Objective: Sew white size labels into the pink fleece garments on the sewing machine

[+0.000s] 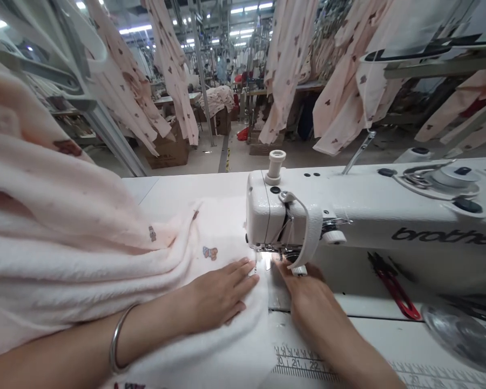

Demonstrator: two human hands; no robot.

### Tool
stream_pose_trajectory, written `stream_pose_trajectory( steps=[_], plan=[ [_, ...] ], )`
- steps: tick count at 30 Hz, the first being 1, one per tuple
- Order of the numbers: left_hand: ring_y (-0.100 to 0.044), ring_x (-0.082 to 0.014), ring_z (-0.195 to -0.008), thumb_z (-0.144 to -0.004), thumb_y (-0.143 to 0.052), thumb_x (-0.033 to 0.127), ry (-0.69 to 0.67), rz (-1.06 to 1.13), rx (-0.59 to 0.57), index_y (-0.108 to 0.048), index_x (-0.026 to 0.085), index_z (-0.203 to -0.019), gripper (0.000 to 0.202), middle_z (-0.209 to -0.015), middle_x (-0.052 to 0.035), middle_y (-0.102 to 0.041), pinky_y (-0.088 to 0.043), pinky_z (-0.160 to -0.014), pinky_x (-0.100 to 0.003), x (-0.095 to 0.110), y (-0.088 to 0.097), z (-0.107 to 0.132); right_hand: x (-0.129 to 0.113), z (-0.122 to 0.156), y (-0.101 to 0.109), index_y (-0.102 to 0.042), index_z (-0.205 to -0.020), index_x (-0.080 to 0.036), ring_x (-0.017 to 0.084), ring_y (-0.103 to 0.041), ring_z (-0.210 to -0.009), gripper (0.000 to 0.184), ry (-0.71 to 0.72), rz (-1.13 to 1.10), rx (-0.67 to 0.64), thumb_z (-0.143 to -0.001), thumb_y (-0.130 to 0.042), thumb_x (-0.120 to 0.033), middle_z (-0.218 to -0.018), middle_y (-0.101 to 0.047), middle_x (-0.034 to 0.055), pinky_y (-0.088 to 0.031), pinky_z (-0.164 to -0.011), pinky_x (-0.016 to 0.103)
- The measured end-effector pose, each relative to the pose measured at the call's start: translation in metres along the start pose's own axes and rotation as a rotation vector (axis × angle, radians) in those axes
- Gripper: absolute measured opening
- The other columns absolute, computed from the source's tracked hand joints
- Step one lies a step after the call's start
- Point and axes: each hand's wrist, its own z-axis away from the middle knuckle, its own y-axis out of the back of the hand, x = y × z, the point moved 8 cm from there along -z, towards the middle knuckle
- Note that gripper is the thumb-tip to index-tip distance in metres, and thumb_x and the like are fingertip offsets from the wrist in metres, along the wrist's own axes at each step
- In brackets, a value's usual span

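Fleecy pink cloth (65, 237) printed with small figures bulks up nearest the camera, heaped over the table's (141, 186) left side and running flat to the needle area. Behind it, beyond the far edge, a cardboard box (168, 148) sits on the floor; its contents cannot be made out. Farther back, light printed fabric (217, 99) is piled above a second carton (222, 123). Across the cloth reaches the left hand (222, 294), flat with fingers slightly spread, a metal bangle (114, 340) at its wrist. Printed pieces (285, 70) hang beyond the far edge, blocking much of the room. The white sewing machine (356, 200) stands across the table's middle and right; its head and curved white guard (312, 235) cover the fingertips of the right hand (310, 292), so its grip cannot be told. Before it, ruler markings (303, 364) follow the near edge. Red-handled snips (399, 297) lie rightward, then a clear round dish (464, 337) toward the near right corner, its contents unclear.
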Motion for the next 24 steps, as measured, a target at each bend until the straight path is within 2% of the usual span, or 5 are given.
stream_pose_trajectory(
  steps=[2, 6, 16, 24],
  plan=[
    [-0.029, -0.0278, -0.137, -0.094, -0.04, 0.025, 0.002, 0.011, 0.022, -0.038, 0.002, -0.135, 0.046, -0.141, -0.0221, -0.038, -0.033, -0.112, -0.039, 0.0, 0.0, 0.0, -0.02, 0.019, 0.008, -0.047, -0.128, -0.012, 0.023, -0.048, -0.114, 0.062, 0.03, -0.022, 0.069, -0.073, -0.026, 0.009, -0.119, -0.055, 0.0103, -0.044, -0.092, 0.038],
    [-0.031, -0.0285, -0.136, -0.094, -0.041, 0.025, 0.015, 0.024, 0.044, -0.039, 0.002, -0.134, 0.046, -0.141, -0.0223, -0.037, -0.033, -0.112, -0.039, 0.0, -0.001, 0.001, -0.042, 0.037, 0.01, -0.044, -0.127, -0.005, 0.027, -0.04, -0.121, 0.058, 0.078, -0.024, 0.19, -0.075, -0.023, 0.01, -0.127, -0.047, 0.015, -0.036, -0.098, 0.044],
    [-0.026, -0.0297, -0.137, -0.093, -0.04, 0.023, 0.035, 0.039, 0.008, -0.036, 0.003, -0.136, 0.047, -0.143, -0.0225, -0.034, -0.032, -0.113, -0.041, -0.001, -0.007, 0.002, -0.041, 0.035, 0.002, -0.042, -0.127, -0.004, 0.029, -0.037, -0.122, 0.062, 0.076, -0.02, 0.16, -0.071, -0.022, 0.013, -0.129, -0.042, 0.0155, -0.032, -0.1, 0.046],
    [-0.027, -0.0307, -0.137, -0.094, -0.039, 0.024, 0.036, 0.02, -0.01, -0.037, 0.002, -0.136, 0.047, -0.144, -0.0222, -0.033, -0.033, -0.112, -0.041, -0.001, -0.004, 0.0, -0.042, 0.032, 0.003, -0.044, -0.126, -0.005, 0.027, -0.039, -0.121, 0.062, 0.06, -0.016, 0.15, -0.072, -0.022, 0.014, -0.126, -0.045, 0.0144, -0.035, -0.098, 0.045]
  ],
)
